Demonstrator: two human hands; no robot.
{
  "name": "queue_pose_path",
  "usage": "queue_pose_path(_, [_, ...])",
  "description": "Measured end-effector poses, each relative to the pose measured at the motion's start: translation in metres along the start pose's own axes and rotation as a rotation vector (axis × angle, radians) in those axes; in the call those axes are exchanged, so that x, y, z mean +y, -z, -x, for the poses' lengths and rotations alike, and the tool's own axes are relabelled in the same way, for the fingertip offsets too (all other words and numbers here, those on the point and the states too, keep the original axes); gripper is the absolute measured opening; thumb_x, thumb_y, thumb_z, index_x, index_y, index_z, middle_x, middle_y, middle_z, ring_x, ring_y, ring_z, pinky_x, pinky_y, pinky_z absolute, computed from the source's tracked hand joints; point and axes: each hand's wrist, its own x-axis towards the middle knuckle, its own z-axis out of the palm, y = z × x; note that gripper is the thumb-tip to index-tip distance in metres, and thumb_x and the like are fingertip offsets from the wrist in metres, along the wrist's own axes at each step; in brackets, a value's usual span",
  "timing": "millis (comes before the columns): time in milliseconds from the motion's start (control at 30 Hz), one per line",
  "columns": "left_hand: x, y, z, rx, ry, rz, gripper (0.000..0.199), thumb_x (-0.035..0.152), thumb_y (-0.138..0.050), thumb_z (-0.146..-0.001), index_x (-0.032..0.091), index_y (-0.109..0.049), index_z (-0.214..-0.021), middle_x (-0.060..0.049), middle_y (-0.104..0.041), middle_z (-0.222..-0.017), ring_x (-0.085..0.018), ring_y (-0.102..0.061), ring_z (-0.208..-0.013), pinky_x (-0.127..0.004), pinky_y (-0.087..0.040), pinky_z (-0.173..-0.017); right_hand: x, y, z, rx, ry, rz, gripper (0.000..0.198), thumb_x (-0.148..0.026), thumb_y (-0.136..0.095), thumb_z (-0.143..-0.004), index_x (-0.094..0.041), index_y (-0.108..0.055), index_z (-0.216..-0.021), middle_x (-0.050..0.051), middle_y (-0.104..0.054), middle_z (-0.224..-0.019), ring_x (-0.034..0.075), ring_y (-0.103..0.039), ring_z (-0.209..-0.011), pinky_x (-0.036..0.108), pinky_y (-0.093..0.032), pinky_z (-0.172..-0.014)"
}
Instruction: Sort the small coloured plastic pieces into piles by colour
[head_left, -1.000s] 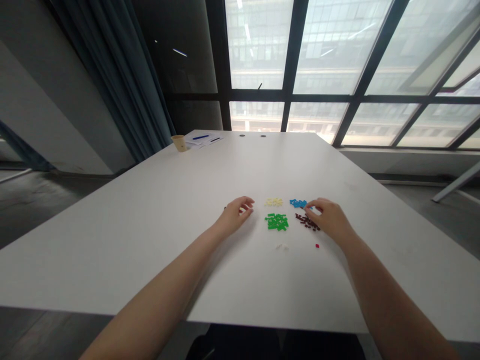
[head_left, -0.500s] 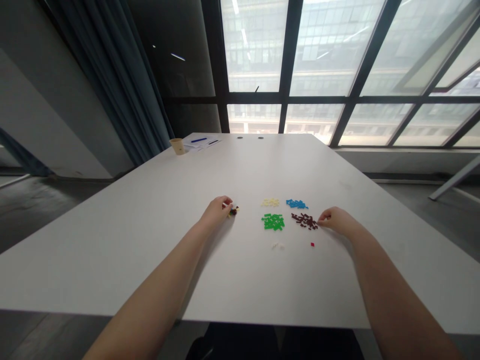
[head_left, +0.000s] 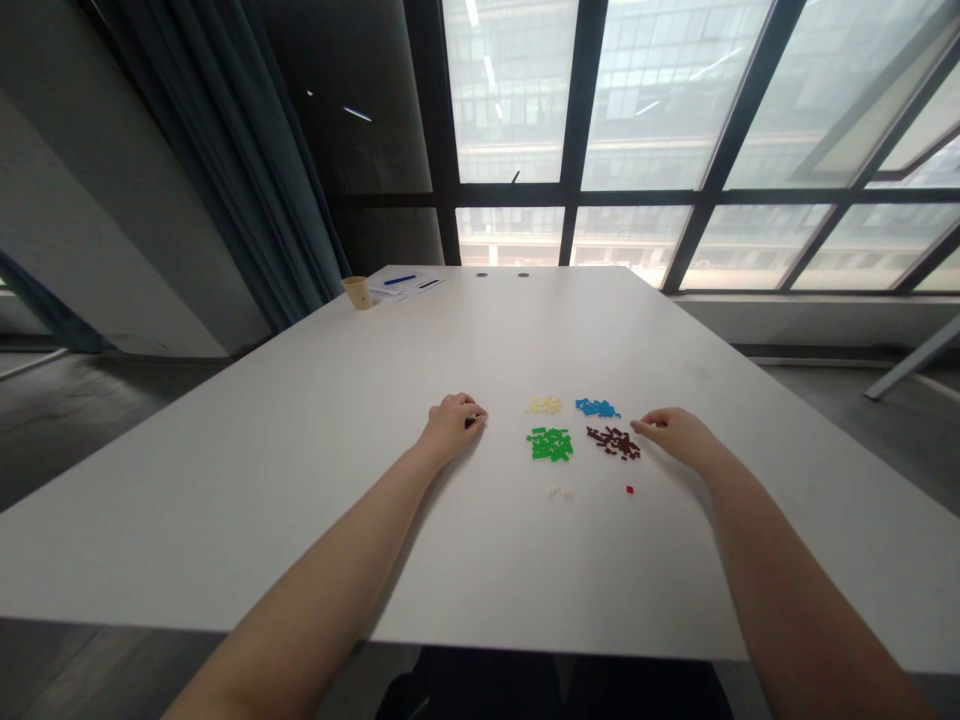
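My left hand (head_left: 452,425) rests on the white table (head_left: 495,560), fingers curled over a small cluster of dark and yellow toy bricks (head_left: 471,421), mostly hidden by the fingers. My right hand (head_left: 671,433) is beside the upper right of the dark brown brick pile (head_left: 615,442). Its thumb and fingertips are pinched together; what they hold, if anything, is too small to make out. Between the hands lie green bricks (head_left: 550,444), pale yellow bricks (head_left: 544,405) and blue bricks (head_left: 598,408). Nearer me are a few white bricks (head_left: 559,492) and one red brick (head_left: 630,490).
A paper cup (head_left: 358,293) stands at the far left edge of the table. Beside it are papers (head_left: 386,291) with a blue pen (head_left: 400,280) on top. Two round dark discs (head_left: 523,275) are set near the far edge, before the windows.
My left hand has shifted right and closed over the brick cluster, covering most of it. My right hand has lifted slightly away from the edge of the brown pile, fingertips still pinched.
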Motion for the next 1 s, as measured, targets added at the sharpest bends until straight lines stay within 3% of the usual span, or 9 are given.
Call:
queue_pose_path(333, [0.005,-0.002,-0.003,0.005,-0.012,0.015,0.017,0.015,-0.048,-0.074,0.02,-0.064,-0.073,-0.007,-0.061,-0.092,-0.022,-0.051,-0.09,-0.038,-0.039,-0.081,0.001,-0.004,-0.002,0.031,0.053,-0.023,0.038,-0.049,-0.047,-0.07,-0.017,-0.067,-0.062,0.005,-0.062,-0.057,0.015,-0.052,-0.052,0.024,-0.034,-0.051])
queue_pose_path(533, [0.015,0.0,-0.001,0.058,-0.092,0.257,0.022,0.011,-0.039,-0.077,0.017,-0.058,-0.086,-0.006,-0.06,-0.086,-0.016,-0.054,-0.081,-0.032,-0.042,-0.079,-0.008,-0.001,0.002,0.06,0.077,-0.023,0.039,-0.049,-0.045,-0.073,-0.018,-0.068,-0.069,0.003,-0.059,-0.057,0.014,-0.049,-0.053,0.024,-0.033,-0.051])
queue_pose_path(733, [0.041,0.004,0.013,0.047,-0.239,0.42,0.023,0.017,-0.038,-0.083,0.02,-0.054,-0.1,-0.004,-0.061,-0.086,-0.013,-0.057,-0.075,-0.027,-0.045,-0.076,-0.031,-0.005,0.009,0.019,0.148,-0.047,0.038,-0.047,-0.043,-0.075,-0.018,-0.068,-0.072,0.001,-0.056,-0.053,0.012,-0.046,-0.05,0.024,-0.03,-0.049])
queue_pose_path(1000, [0.052,0.012,0.018,0.044,-0.575,0.288,0.017,0.031,-0.047,-0.084,0.019,-0.055,-0.092,-0.003,-0.065,-0.078,-0.012,-0.06,-0.077,-0.025,-0.045,-0.074,-0.044,-0.016,0.015,-0.02,0.228,-0.193,0.032,-0.041,-0.046,-0.076,-0.017,-0.067,-0.075,0.002,-0.063,-0.063,0.013,-0.053,-0.055,0.023,-0.037,-0.052])
